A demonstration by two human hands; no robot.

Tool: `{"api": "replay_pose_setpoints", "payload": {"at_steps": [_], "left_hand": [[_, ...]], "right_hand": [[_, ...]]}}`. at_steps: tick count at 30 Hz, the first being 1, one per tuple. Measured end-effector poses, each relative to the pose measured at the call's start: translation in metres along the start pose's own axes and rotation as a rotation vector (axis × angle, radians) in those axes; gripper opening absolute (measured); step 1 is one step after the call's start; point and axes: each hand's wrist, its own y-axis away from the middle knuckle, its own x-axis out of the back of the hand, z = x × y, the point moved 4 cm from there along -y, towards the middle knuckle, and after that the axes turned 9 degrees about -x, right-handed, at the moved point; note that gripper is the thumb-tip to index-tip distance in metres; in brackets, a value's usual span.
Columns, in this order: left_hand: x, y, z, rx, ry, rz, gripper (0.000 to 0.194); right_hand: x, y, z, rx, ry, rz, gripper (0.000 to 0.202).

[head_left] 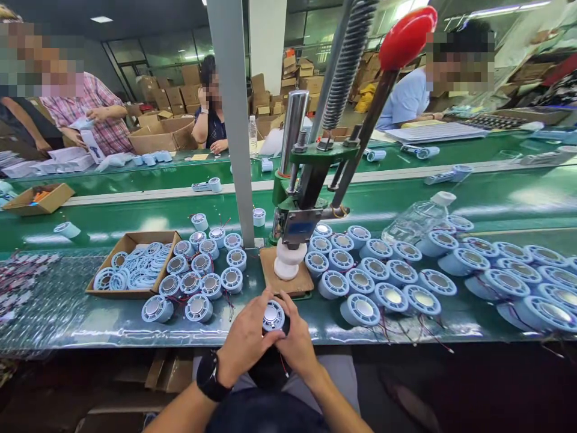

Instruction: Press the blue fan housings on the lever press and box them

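Between my two hands, at the front edge of the bench, I hold a round light-blue motor housing (273, 315) with a silver disc in its top and a thin wire hanging below. My left hand (247, 337), with a black watch on the wrist, grips its left side. My right hand (297, 340) closes round the right side. Just beyond my fingertips stands a hand press with a white plunger (288, 260) over a brown base board (267, 264). The press lever ends in a red knob (408, 37).
Several similar housings stand left (198, 308) and right (360, 309) of the press, wires trailing. A cardboard box (130, 293) holds light-blue rings. A clear plastic bottle (412, 221) lies tilted among the right-hand housings. Across the green conveyor (148, 210), several people sit or stand at work.
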Motion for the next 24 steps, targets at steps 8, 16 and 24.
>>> {"api": "replay_pose_setpoints", "payload": {"at_steps": [8,16,24], "left_hand": [[0.016,-0.017,-0.004,0.025,0.126,-0.233,0.107],[0.019,-0.025,-0.002,0.032,0.148,-0.311,0.108],[0.005,-0.013,-0.002,0.125,0.245,-0.179,0.098]], "right_hand": [[-0.003,-0.001,0.004,-0.002,0.053,0.005,0.082],[-0.002,0.000,0.006,-0.013,0.066,0.016,0.084],[0.000,-0.001,-0.003,0.048,0.085,0.005,0.080]]}}
